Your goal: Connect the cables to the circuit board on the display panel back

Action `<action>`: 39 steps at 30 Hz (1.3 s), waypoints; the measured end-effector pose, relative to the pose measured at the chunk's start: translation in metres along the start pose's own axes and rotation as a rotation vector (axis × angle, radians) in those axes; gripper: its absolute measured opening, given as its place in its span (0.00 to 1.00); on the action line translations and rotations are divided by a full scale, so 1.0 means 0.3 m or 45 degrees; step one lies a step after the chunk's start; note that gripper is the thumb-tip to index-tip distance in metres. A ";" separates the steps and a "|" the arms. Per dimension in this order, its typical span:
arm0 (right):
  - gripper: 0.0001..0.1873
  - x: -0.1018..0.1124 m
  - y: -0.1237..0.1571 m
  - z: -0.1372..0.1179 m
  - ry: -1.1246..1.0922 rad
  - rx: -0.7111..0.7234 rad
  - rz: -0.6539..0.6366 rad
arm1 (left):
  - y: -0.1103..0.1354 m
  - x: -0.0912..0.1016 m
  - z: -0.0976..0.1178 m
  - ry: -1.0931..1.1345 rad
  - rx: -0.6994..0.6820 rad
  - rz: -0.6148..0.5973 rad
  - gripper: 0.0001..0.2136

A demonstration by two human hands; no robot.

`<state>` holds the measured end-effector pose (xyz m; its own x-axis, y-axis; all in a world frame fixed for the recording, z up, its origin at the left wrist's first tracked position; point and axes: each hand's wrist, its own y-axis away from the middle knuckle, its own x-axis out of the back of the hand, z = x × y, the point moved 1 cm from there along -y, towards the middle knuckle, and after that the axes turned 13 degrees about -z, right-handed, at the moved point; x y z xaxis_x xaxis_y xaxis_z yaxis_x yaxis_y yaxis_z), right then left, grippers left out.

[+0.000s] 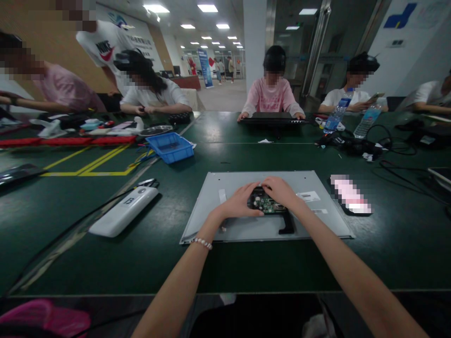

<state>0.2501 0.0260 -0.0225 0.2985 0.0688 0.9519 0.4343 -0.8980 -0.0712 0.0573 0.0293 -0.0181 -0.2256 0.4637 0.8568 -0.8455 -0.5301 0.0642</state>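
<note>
Near the middle of the front edge of the worktop [123, 267], the left hand [239, 202] is partly open, thumb and fingers spanning the left end of a green circuit board [268, 203]; the right hand [282, 190] has its fingers bent at the board's far edge. Whether either grips or merely touches it, I cannot tell. The board sits over a grey panel [329, 223], set back from that edge. The step looks like positioning or working the board; the next move probably calls for steady, even support. Left of the panel lies a white device [125, 212].
</note>
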 end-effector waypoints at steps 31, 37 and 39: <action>0.12 -0.019 -0.002 0.030 -0.152 0.031 0.089 | -0.003 0.006 0.000 0.022 0.023 -0.028 0.47; 0.11 -0.016 -0.004 0.028 -0.201 0.032 0.089 | -0.007 0.005 0.003 0.019 0.026 -0.018 0.47; 0.11 -0.017 -0.005 0.027 -0.206 0.045 0.069 | -0.008 0.005 0.003 0.022 0.029 -0.019 0.47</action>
<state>0.2550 0.0306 -0.0297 0.4539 0.0925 0.8862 0.4427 -0.8866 -0.1342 0.0594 0.0307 -0.0166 -0.2218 0.4839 0.8466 -0.8378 -0.5387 0.0885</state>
